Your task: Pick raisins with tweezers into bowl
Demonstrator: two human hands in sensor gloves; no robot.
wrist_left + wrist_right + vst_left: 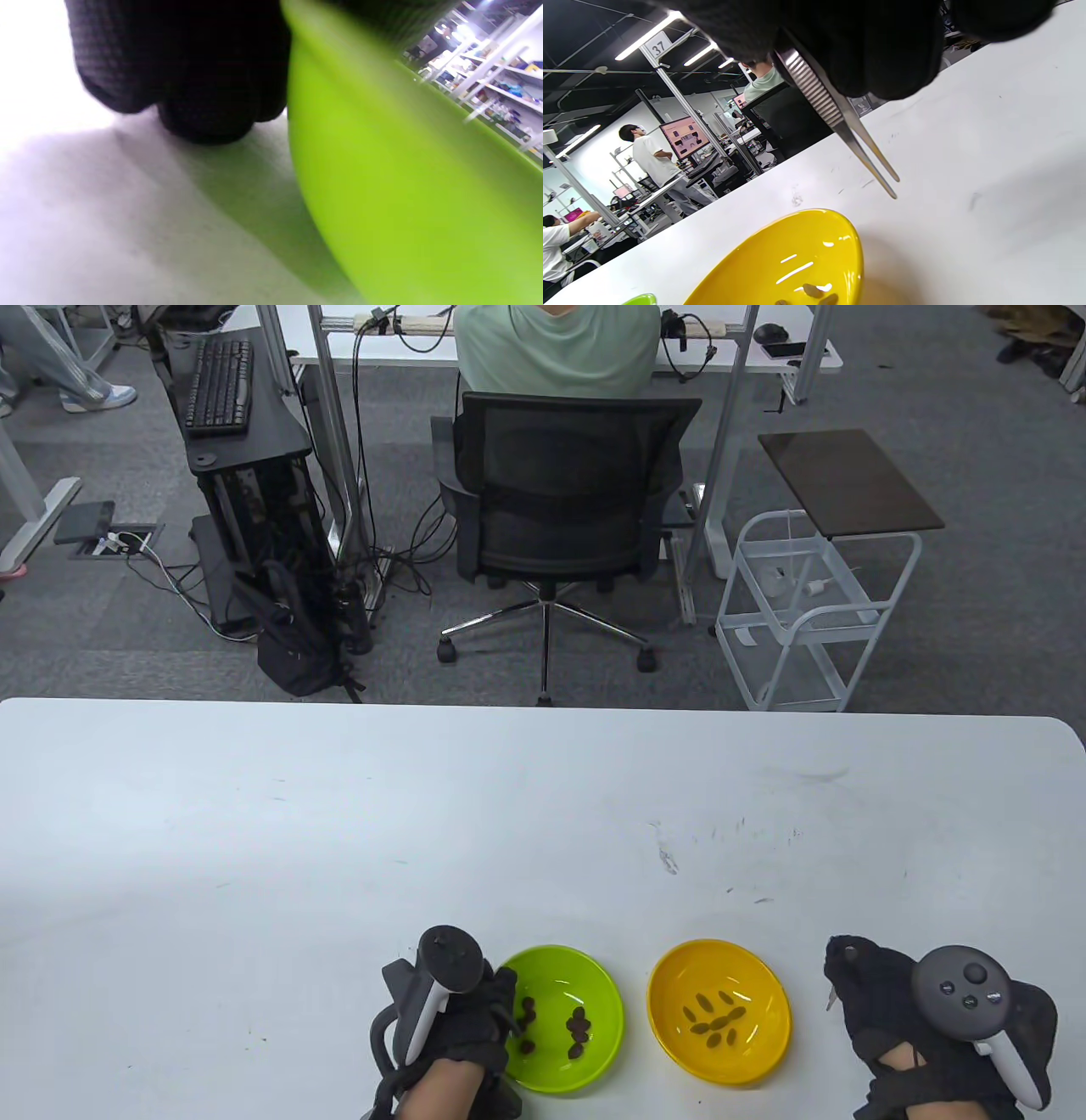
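A green bowl (pixel 594 984) near the table's front edge holds several dark raisins (pixel 579 1027). A yellow bowl (pixel 764 984) to its right holds several paler raisins (pixel 717 1022). My left hand (pixel 507 1005) holds the green bowl's left rim; in the left wrist view the gloved fingers (pixel 203 84) lie against the bowl's wall (pixel 403 190). My right hand (pixel 844 963) is to the right of the yellow bowl and grips metal tweezers (pixel 840 114). Their tips are slightly apart, empty, and hang above the table beside the yellow bowl (pixel 797 254).
The white table (pixel 543 831) stretches far back and to both sides, with faint scuff marks (pixel 666 857) behind the bowls. Beyond its far edge stand an office chair (pixel 564 509) and a white trolley (pixel 814 611).
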